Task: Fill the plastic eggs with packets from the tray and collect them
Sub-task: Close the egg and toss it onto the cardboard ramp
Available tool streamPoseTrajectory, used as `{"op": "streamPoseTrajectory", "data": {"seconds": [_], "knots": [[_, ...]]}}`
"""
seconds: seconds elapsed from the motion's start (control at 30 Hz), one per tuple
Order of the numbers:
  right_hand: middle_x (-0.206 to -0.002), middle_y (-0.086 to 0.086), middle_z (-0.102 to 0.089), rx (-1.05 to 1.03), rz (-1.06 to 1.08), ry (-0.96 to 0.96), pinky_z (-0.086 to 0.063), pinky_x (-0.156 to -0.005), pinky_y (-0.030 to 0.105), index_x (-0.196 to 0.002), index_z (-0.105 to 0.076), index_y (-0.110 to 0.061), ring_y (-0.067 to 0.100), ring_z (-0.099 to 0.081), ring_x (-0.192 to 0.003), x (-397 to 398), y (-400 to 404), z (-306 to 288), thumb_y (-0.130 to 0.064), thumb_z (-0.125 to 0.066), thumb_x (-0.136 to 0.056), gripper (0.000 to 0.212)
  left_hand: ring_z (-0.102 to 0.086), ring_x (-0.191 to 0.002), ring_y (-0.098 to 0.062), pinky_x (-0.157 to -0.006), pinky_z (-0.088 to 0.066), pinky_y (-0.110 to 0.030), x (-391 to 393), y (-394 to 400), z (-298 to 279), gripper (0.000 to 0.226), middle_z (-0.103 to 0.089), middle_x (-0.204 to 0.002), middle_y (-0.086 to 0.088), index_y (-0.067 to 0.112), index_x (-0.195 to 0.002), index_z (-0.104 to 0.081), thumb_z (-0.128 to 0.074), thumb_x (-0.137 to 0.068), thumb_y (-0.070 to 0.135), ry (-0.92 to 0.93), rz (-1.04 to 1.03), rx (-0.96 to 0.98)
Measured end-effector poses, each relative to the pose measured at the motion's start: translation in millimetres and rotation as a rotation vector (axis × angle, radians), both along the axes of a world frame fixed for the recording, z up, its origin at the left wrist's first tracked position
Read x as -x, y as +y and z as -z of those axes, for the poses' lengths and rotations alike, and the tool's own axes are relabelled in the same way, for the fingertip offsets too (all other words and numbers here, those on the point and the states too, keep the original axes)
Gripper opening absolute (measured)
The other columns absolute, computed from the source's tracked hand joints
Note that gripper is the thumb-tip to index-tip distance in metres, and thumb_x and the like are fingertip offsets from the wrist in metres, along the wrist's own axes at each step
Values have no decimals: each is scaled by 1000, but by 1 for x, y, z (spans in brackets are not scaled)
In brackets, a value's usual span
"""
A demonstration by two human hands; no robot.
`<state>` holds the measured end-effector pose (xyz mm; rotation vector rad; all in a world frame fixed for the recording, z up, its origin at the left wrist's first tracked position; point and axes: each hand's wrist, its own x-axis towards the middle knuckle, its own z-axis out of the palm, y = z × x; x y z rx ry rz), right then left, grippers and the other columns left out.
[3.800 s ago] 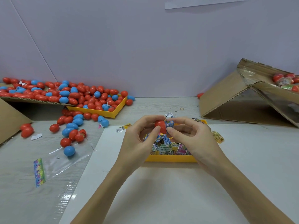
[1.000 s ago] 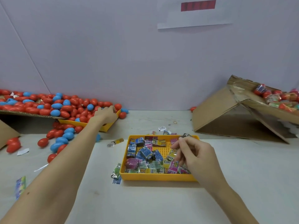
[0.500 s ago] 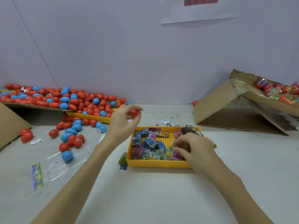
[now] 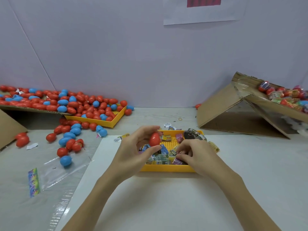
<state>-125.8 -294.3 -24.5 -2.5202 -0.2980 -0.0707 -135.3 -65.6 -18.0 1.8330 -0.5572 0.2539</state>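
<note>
My left hand [image 4: 133,152] holds a closed red plastic egg [image 4: 154,139] between thumb and fingers, just above the left half of the yellow packet tray [image 4: 166,168]. The tray holds several small colourful packets [image 4: 160,158]. My right hand [image 4: 195,155] reaches into the tray's right half with curled fingers and pinches a packet [image 4: 177,161] at the fingertips. A heap of red and blue empty eggs [image 4: 70,104] lies at the back left. Filled eggs [image 4: 286,95] sit in the cardboard box at the right.
A second yellow tray [image 4: 100,123] with eggs stands at the back left, loose eggs [image 4: 70,140] spilled in front of it. A clear plastic bag [image 4: 55,172] lies on the left. A tilted cardboard box [image 4: 233,110] fills the right. White sheet [image 4: 158,197] lies under my arms.
My left hand fetched a red egg from the heap at the back left and brought it over the packet tray. My right hand stayed in the tray among the packets.
</note>
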Motion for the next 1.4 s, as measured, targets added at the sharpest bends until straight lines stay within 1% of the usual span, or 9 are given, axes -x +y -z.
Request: {"op": "streamPoseTrajectory", "data": {"seconds": [0.17,0.3,0.47,0.6,0.8,1.0,1.1,1.23,1.4], "knots": [[-84,-12,-66,-146,-6,-121,-46,-67,12,-88,-72,-26,3,-61,-76,6,2,-2,-23,-76,-92,7,-66,-122,-19,-102,-53,-30,6,-5,-3,42,-71,-128,5,18,-131,-53,-68,-95,2,92,77,39],[-76,-11,-67,-229,14,-176,-47,-64,14,-80,-65,-26,4,-62,-74,7,5,-1,-26,-77,-90,16,-65,-125,-19,-104,-53,-34,10,-8,-2,25,-68,-133,2,11,-123,-59,-60,-100,0,181,153,114],[-75,-8,-64,-189,22,-228,-39,-61,12,-78,-72,-25,5,-59,-72,7,7,4,-32,-65,-99,23,-73,-104,-19,-85,-58,-24,13,-20,0,33,-73,-112,3,13,-118,-65,-78,-89,8,254,67,197],[-80,1,-66,-200,17,-242,-47,-68,26,-86,-79,-14,12,-61,-79,6,9,9,-31,-59,-102,30,-77,-92,-23,-81,-59,-23,10,-23,2,21,-77,-105,-6,13,-118,-68,-67,-98,16,245,-12,256],[-85,-9,-70,-466,126,-241,-52,-71,18,-88,-77,-28,5,-66,-82,8,13,5,-25,-68,-97,13,-76,-89,-20,-78,-59,-24,11,-22,1,13,-75,-102,-1,13,-109,-73,-66,-99,10,191,-65,207],[-81,3,-78,-845,129,-54,-59,-57,24,-89,-75,-17,16,-77,-71,12,15,0,-13,-74,-93,6,-63,-58,-13,-54,-50,-23,14,-27,1,10,-67,-74,5,19,-101,-72,-65,-100,25,183,-118,152],[-82,-5,-77,-732,160,-126,-63,-63,29,-84,-77,-20,10,-75,-73,12,17,3,-24,-77,-90,8,-71,-65,-18,-61,-56,-23,15,-29,1,5,-71,-78,-2,16,-100,-72,-70,-96,20,174,-135,183],[-87,-13,-72,-488,214,-312,-54,-71,22,-76,-72,-27,1,-70,-81,13,18,4,-37,-80,-85,16,-77,-89,-17,-78,-60,-22,15,-29,1,19,-76,-98,-4,19,-112,-73,-74,-94,16,241,-112,208],[-74,-10,-72,-682,194,-252,-56,-68,25,-78,-74,-28,9,-70,-76,14,19,2,-36,-75,-90,14,-78,-87,-17,-77,-57,-18,18,-29,-2,25,-74,-109,4,24,-122,-69,-65,-100,13,314,-31,158]]}}
